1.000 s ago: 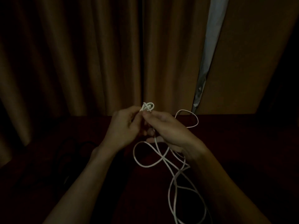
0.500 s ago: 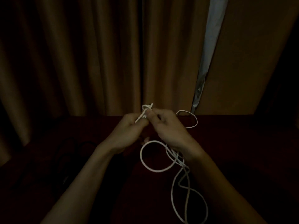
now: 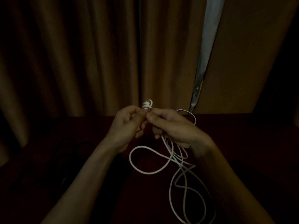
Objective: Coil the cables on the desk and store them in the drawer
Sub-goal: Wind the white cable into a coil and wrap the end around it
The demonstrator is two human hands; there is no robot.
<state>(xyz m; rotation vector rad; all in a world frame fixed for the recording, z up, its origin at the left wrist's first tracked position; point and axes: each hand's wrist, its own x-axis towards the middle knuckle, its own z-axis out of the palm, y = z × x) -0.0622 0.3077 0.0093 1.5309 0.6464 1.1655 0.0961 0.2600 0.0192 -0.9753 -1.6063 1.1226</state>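
Presently both hands are held up over the desk (image 3: 242,139), nearly touching each other at the middle of the view.

Left hand (image 3: 127,125): fingers curled in toward the palm. Thumb and forefinger pinch a small wound bundle (image 3: 148,104) at the upper end of the white cable (image 3: 149,173). The bundle sticks up just above the fingertips.

Right hand (image 3: 174,126): thumb and forefinger tips close on the same bundle from the opposite side, so the two pinches meet. The other fingers are curled, and several strands of the cable run out from under them near the heel of the palm. How many strands are trapped inside the grip cannot be told.

Cable, remainder: uncoiled. One wide loop hangs below and between the wrists. Further strands cross over each other beneath the right forearm and trail in loose figure-eight curves toward the lower edge of the view. One more arc of it shows beyond the right hand, by the far edge of the desk.

Surroundings: desk surface is dark red. Lighting is dim. Brown curtains (image 3: 80,54) hang behind the desk, with a narrow pale gap (image 3: 208,38) between two panels to the right of centre. A dark looped shape (image 3: 77,151) lies on the desk left of the left forearm. It is too dark to say whether it is another cable.
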